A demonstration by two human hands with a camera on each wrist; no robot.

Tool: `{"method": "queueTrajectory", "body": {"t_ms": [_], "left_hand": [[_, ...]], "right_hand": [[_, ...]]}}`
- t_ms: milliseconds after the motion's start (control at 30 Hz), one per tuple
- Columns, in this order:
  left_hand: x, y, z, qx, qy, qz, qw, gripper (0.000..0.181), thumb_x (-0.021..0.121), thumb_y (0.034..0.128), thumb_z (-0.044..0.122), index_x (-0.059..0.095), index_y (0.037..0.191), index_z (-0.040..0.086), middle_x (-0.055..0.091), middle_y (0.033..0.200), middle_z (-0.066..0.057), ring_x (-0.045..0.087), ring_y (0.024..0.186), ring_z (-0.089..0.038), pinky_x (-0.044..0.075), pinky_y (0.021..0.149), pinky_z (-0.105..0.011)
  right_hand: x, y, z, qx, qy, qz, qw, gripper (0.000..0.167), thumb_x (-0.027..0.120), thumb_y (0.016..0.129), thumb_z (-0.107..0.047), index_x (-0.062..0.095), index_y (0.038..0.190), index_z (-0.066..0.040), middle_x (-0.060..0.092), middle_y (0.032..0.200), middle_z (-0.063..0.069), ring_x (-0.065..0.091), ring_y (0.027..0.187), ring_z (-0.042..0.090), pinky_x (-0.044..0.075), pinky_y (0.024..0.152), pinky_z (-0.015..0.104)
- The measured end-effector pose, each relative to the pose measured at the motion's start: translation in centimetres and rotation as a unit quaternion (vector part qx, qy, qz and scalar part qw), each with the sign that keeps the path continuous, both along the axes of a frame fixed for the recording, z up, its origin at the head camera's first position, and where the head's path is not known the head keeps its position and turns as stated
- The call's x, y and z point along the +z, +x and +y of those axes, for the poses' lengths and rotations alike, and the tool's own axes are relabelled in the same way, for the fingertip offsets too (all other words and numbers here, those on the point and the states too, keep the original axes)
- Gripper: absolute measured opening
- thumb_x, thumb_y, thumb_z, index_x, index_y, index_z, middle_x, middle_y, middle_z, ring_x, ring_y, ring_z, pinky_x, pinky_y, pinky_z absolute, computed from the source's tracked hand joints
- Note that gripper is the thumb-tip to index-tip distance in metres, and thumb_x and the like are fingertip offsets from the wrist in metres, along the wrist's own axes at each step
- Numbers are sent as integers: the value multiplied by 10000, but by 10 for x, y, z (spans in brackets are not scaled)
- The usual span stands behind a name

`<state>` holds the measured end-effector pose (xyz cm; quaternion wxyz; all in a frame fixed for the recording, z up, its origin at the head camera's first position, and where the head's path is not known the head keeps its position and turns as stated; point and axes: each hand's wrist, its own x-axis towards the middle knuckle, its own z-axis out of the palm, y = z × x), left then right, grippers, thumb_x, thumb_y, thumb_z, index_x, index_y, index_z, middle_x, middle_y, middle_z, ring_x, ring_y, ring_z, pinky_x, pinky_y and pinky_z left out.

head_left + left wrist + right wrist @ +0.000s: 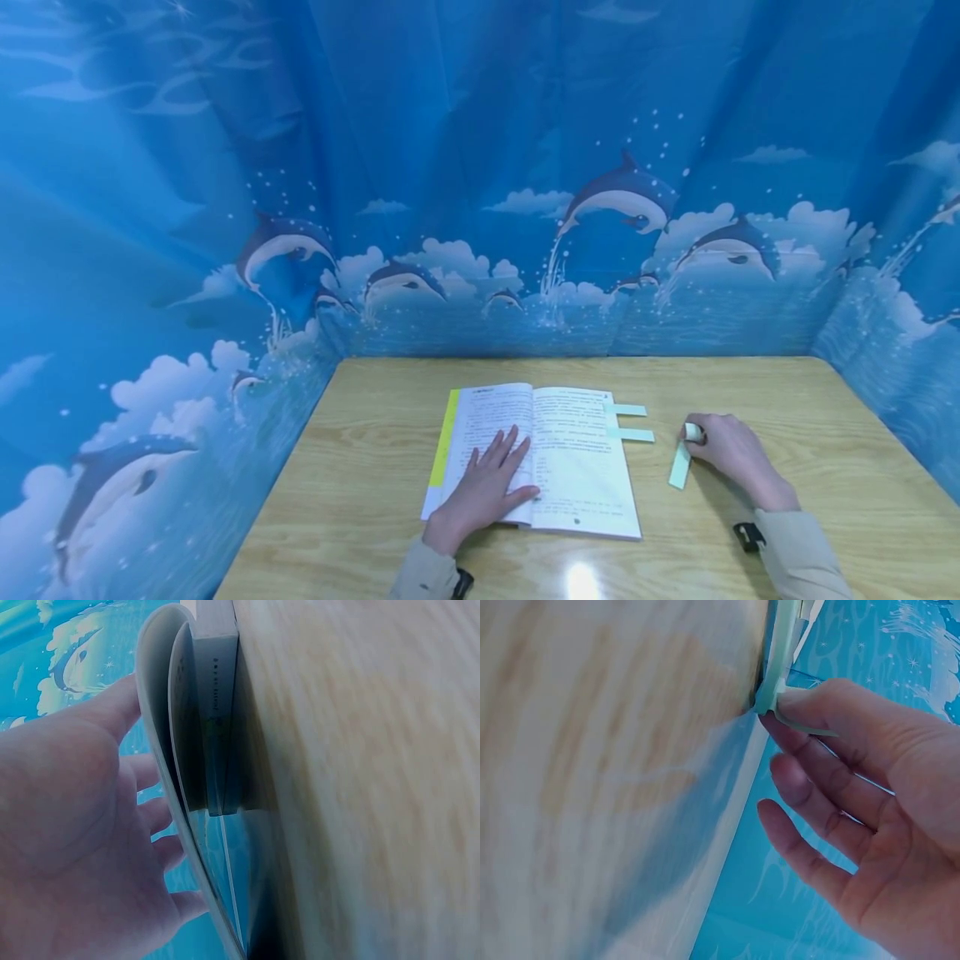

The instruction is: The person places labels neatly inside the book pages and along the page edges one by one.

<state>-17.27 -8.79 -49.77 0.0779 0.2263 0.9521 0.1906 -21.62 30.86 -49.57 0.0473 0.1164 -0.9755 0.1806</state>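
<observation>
An open book (581, 467) lies on the wooden table, with two pale green strips (636, 435) sticking out from its right page edge. Flat on the left page rests my left hand (483, 492), fingers spread. In the left wrist view the left hand (75, 825) lies against the book's curved pages (161, 697). To the right of the book, my right hand (735, 454) pinches a pale green strip (680, 467) whose lower end hangs down-left. The right wrist view shows the right hand (877, 802) pinching the green strip (782, 645) between thumb and index finger.
The wooden table (360, 417) reaches back to a blue curtain (465, 167) printed with dolphins and clouds, which also hangs at both sides. A yellow band (444, 437) runs along the book's left edge. Light reflects off the table near its front.
</observation>
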Motion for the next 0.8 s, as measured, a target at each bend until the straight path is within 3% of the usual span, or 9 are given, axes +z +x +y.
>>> {"method": "queueTrajectory", "body": {"t_ms": [200, 600, 800], "left_hand": [[1, 0, 0, 4, 23, -29, 10000, 735, 536, 1009, 532, 299, 1608, 179, 151, 1696, -71, 155, 1554, -298, 174, 1214, -639], [1, 0, 0, -15, -19, 14, 10000, 736, 535, 1010, 533, 297, 1609, 177, 153, 1697, -71, 156, 1554, -294, 181, 1215, -635], [2, 1, -1, -39, 47, 29, 10000, 735, 540, 1011, 523, 298, 1608, 168, 155, 1695, -81, 158, 1553, -304, 178, 1213, -640]], "right_hand": [[-2, -1, 0, 24, -43, -88, 9999, 152, 758, 836, -1, 682, 811, -130, 706, 792, 32, 637, 702, 188, 555, 653, 464], [3, -2, 0, 94, 30, -347, 9994, 119, 712, 877, 23, 748, 906, -87, 742, 893, 110, 684, 805, 294, 553, 735, 539], [3, 0, 2, 36, -154, -2, 9999, 124, 721, 884, 16, 741, 926, -98, 743, 915, 139, 695, 830, 348, 562, 722, 537]]}}
